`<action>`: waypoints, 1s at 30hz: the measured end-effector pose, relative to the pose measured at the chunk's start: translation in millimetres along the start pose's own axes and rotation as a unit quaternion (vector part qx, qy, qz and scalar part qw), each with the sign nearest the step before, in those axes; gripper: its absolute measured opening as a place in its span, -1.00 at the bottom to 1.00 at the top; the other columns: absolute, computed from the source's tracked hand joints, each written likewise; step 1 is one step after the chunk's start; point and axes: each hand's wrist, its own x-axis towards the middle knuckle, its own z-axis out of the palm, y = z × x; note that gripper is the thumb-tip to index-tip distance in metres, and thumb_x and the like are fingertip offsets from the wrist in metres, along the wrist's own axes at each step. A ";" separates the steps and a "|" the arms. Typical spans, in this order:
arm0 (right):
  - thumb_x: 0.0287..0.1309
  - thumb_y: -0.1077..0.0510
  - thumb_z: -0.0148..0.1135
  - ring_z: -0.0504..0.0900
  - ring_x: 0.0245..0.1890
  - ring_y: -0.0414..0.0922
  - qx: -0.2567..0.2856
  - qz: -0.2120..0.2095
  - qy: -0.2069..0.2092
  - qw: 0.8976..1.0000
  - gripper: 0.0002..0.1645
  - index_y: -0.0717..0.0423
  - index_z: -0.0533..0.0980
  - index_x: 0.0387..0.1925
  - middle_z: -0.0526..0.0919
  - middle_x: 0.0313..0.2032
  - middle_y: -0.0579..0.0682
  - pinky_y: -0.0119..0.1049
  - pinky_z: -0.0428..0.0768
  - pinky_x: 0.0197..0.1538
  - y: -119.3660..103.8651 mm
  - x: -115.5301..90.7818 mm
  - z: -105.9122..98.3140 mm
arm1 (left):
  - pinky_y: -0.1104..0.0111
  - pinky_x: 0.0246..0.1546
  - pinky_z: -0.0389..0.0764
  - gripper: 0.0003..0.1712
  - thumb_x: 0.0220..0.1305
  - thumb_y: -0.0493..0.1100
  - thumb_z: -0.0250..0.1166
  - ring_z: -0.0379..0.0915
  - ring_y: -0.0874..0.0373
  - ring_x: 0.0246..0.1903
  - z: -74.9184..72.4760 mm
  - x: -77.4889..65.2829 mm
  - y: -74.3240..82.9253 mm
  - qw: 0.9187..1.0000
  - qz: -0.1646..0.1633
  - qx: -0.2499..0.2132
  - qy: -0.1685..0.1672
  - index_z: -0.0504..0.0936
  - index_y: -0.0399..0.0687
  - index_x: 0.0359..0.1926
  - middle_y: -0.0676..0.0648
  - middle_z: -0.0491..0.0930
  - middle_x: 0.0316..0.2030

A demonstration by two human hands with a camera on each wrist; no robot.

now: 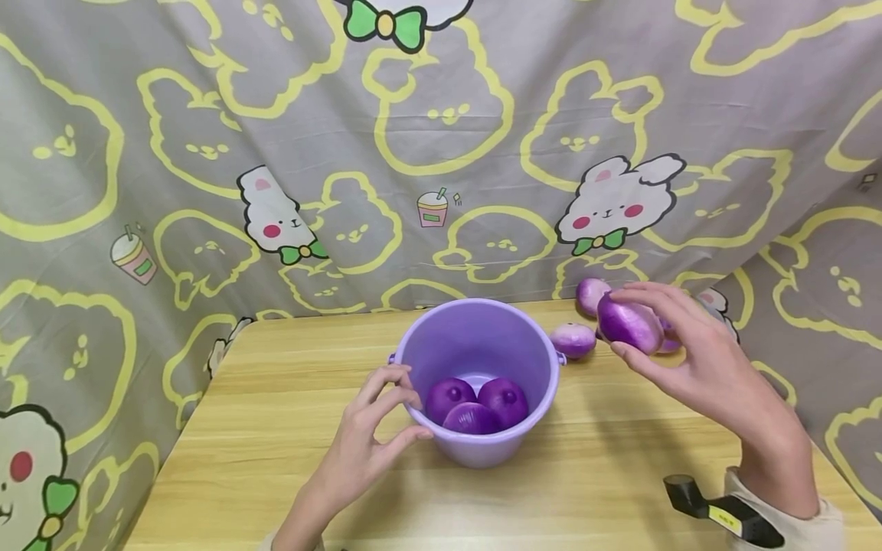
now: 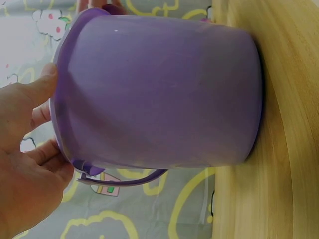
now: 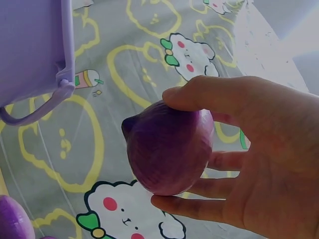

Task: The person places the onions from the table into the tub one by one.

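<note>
A purple bucket [image 1: 478, 453] stands upright on the wooden table. My left hand [image 1: 365, 428] holds its rim on the near left, with the thumb outside and fingers over the edge. Three purple onions [image 1: 472, 418] lie at the bottom of the bucket. To the right, my right hand [image 1: 710, 363] grips another purple onion [image 1: 630, 325] between thumb and fingers, raised over the table. In the right wrist view, this onion [image 3: 167, 149] points its dark tip toward the bucket. The bucket's handle [image 2: 124, 182] hangs down along its side in the left wrist view.
More onions lie at the table's back right: one beside the bucket [image 1: 573, 340], one near the curtain [image 1: 591, 296], and one partly hidden behind the right hand. A grey patterned curtain [image 1: 448, 184] hangs behind the wooden table [image 1: 276, 428].
</note>
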 end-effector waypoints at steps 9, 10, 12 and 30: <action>-0.13 0.34 0.64 0.46 0.17 -0.32 0.019 0.024 0.013 0.999 -0.11 -0.10 0.53 0.30 0.53 0.27 -0.08 -0.74 0.50 -0.06 -7.6 -4.8 -1.4 | 0.18 0.45 0.37 -0.72 0.25 0.06 0.47 0.45 -0.09 0.25 0.5 0.1 0.0 1.000 -0.001 -0.004 -0.001 0.65 0.03 -0.17 -0.01 0.52 0.02; -0.12 0.34 0.64 0.47 0.16 -0.32 0.021 0.024 0.014 0.999 -0.11 -0.10 0.53 0.30 0.53 0.27 -0.08 -0.74 0.51 -0.08 -8.3 -5.1 -1.5 | 0.17 0.45 0.37 -0.72 0.25 0.05 0.47 0.45 -0.09 0.25 0.5 0.1 0.0 1.000 0.001 -0.005 -0.001 0.65 0.03 -0.17 -0.02 0.52 0.02; -0.13 0.34 0.64 0.47 0.16 -0.31 0.023 0.022 0.018 0.999 -0.10 -0.10 0.53 0.30 0.53 0.27 -0.08 -0.73 0.52 -0.08 -9.5 -5.1 -1.7 | 0.16 0.45 0.37 -0.72 0.24 0.05 0.47 0.44 -0.09 0.25 0.6 0.3 -0.2 1.000 0.002 -0.006 0.000 0.65 0.03 -0.16 -0.02 0.52 0.01; -0.13 0.39 0.63 0.46 0.20 -0.28 0.045 0.029 0.023 0.998 -0.07 -0.07 0.51 0.32 0.51 0.29 0.01 -0.72 0.56 -0.04 -14.9 -5.6 -1.5 | 0.18 0.46 0.36 -0.72 0.25 0.05 0.47 0.44 -0.14 0.24 0.2 0.8 -1.1 1.000 0.006 -0.009 0.003 0.66 0.03 -0.14 -0.09 0.52 -0.03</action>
